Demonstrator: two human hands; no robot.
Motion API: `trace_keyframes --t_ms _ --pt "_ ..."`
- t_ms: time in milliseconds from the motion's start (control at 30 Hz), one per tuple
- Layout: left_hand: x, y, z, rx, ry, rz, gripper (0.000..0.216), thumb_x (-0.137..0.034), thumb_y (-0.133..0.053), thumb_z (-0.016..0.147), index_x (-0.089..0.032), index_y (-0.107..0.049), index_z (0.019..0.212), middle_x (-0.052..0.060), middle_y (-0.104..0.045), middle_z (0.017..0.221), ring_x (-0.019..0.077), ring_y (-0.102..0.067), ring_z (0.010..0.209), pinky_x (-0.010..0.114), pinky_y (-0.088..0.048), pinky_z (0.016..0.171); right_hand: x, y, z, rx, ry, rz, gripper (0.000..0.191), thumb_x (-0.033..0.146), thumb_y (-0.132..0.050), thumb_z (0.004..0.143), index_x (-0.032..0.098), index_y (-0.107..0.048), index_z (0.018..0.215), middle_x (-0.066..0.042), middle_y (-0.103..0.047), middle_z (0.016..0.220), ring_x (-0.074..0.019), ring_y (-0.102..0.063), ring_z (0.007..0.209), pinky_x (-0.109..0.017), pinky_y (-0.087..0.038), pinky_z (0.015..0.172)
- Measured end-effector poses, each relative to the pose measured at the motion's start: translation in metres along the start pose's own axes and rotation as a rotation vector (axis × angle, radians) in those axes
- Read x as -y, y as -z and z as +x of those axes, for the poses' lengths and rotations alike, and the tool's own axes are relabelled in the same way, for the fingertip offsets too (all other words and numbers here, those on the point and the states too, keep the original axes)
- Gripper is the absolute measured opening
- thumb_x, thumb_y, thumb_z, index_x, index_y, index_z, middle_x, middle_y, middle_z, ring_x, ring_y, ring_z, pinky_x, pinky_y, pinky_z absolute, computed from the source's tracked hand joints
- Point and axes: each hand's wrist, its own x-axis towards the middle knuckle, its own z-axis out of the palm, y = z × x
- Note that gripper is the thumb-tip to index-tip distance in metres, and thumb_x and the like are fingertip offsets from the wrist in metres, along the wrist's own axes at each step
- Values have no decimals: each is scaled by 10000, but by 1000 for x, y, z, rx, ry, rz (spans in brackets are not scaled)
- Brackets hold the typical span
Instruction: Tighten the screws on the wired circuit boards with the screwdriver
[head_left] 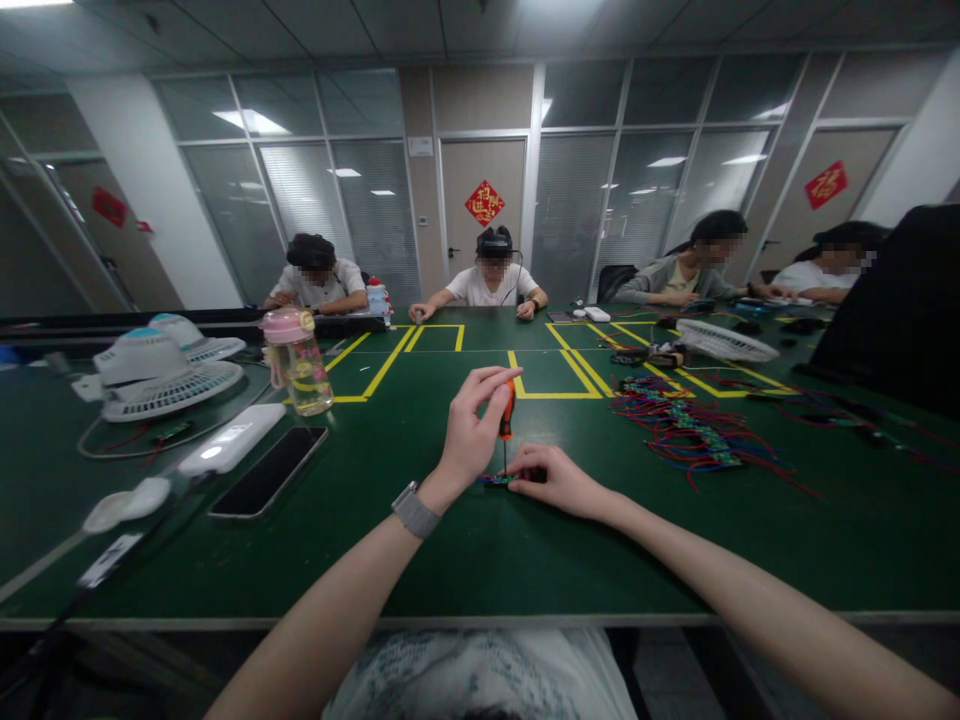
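My left hand (478, 418) is closed around the handle of a screwdriver (508, 418), black and orange, held upright. Its thin shaft points straight down at a small green circuit board (495, 481) lying on the green table mat (360, 560). Whether the tip touches a screw is too small to tell. Low beside the shaft, my right hand (551, 480) rests on the mat with thumb and fingers pinched at the board's right end. Part of the board is hidden by those fingertips.
Right of my hands lies a bundle of circuit boards with red and blue wires (694, 425). On the left are a phone (270, 470), a white power strip (232, 440), a pink-lidded bottle (298, 365) and white fan parts (172, 375). Several people sit across the table.
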Motion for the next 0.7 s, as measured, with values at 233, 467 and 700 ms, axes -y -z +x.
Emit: trace_keyframes --t_ms 233,467,700 --pt "-1 0 -1 -55 1 49 187 -278 -609 843 -214 -709 987 51 -596 954 142 -601 858 244 -503 747 0 0 -1 1 5 -11 167 261 -658 800 163 -732 913 -34 -593 798 -129 -554 673 -254 -455 633" --pt "1 0 0 28 46 -85 292 -253 -441 937 -209 -632 1153 75 -622 1118 160 -628 948 294 -504 828 0 0 -1 9 5 -21 169 244 -656 799 155 -731 923 -41 -599 812 -133 -563 693 -254 -458 644" --pt "-1 0 -1 -25 -4 54 192 -265 -586 860 -212 -700 1004 46 -582 958 130 -583 852 231 -484 736 0 0 0 -2 0 -27 163 247 -657 797 161 -735 912 -33 -590 793 -125 -555 664 -247 -452 622"
